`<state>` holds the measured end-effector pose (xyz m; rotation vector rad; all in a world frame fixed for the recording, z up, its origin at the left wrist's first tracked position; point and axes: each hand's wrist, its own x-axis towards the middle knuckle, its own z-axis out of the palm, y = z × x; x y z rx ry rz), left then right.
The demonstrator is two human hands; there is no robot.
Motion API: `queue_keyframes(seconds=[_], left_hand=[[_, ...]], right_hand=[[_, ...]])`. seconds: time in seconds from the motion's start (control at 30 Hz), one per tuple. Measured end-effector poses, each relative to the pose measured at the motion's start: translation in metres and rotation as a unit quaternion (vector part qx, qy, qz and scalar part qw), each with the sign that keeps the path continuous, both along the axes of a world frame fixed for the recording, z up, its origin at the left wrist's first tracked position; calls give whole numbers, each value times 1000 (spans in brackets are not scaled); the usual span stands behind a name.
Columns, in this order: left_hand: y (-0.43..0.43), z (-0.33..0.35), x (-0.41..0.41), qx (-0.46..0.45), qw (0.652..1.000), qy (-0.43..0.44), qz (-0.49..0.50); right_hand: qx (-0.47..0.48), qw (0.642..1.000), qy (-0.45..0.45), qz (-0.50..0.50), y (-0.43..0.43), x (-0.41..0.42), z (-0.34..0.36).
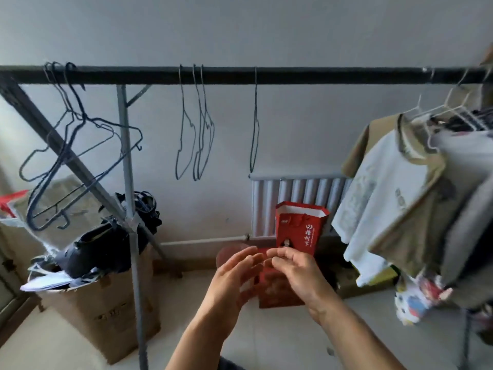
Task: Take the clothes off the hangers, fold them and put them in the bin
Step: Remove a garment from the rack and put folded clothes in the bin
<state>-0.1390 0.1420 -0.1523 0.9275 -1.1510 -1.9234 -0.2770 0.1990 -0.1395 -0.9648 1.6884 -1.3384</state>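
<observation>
Both hands are raised close together in front of the person, palms turned toward each other and not quite touching. Left hand (234, 276) is open with its fingers straight and holds nothing. Right hand (293, 271) shows its back, with the fingers bent and thumb and forefinger close. Whether it pinches anything cannot be told.

Just beyond them a red box (277, 292) lies on the pale floor (266, 343). Behind it a red paper bag (298, 225) stands upright. At the left a cardboard box (106, 305) stands on the floor, with dark clothes (101, 247) and some papers heaped on top.

Above, a black rail (320, 74) crosses the view. Bare dark wire hangers (194, 134) hang along its left and middle stretches. The clothes still to be taken are at the right end, where a white and olive shirt (386, 196) hangs on white hangers (440, 110) with other garments bunched behind it. A radiator (306, 188) sits against the far wall (240, 28).
</observation>
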Motion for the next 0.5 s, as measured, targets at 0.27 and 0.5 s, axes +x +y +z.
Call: queue_keyframes(seconds=[0.27,0.5], left_hand=[[16,30,-69,-4,999,46,-23],[23,40,-95,-18,999,46,-5]], right_hand=[[-158,921,276,-224,23,-135,88],[21,840,392,-376,24,-250,130]])
